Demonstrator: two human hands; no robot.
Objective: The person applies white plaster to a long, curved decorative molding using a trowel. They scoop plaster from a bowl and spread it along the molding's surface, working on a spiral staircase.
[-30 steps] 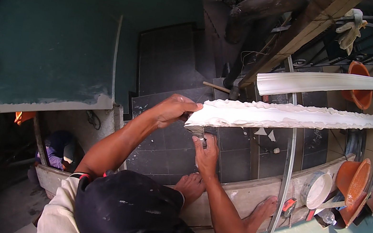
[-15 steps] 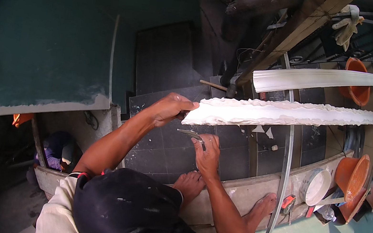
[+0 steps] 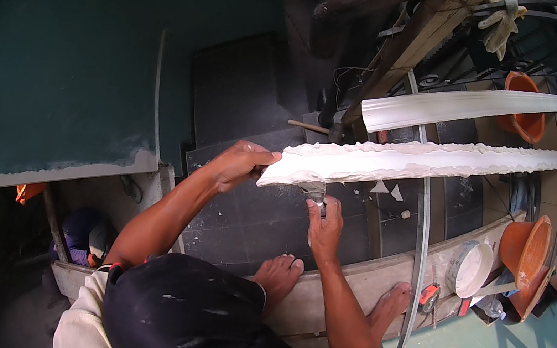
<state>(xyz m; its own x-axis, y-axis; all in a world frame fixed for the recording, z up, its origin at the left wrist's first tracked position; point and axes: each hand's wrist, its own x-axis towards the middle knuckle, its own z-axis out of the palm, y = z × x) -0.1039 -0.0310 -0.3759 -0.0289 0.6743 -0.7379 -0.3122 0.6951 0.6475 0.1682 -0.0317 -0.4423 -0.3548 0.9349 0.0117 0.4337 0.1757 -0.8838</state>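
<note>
A long white cornice moulding [image 3: 409,166], with lumpy white paste along its edges, stretches from the centre toward the right. My left hand [image 3: 242,166] pinches its near-left end between thumb and fingers. In my right hand [image 3: 325,230] is a putty knife [image 3: 313,190], gripped by its short handle. Its blade meets the lower edge of the moulding, close to the left end; the blade's tip is partly hidden there. A second, smooth white moulding [image 3: 461,111] lies beyond the first, across a metal bar [image 3: 419,245].
On the right stand an orange bucket [image 3: 524,247], a round tub of white paste [image 3: 471,269] and a tape measure [image 3: 428,297]. Another orange bucket [image 3: 530,125] is farther back. A plank [image 3: 364,277] runs beneath my feet. A person [image 3: 86,235] is at lower left.
My right hand has moved up and right, bringing the putty knife from below the moulding to its lower edge. My left hand keeps its hold; the whole view has shifted slightly.
</note>
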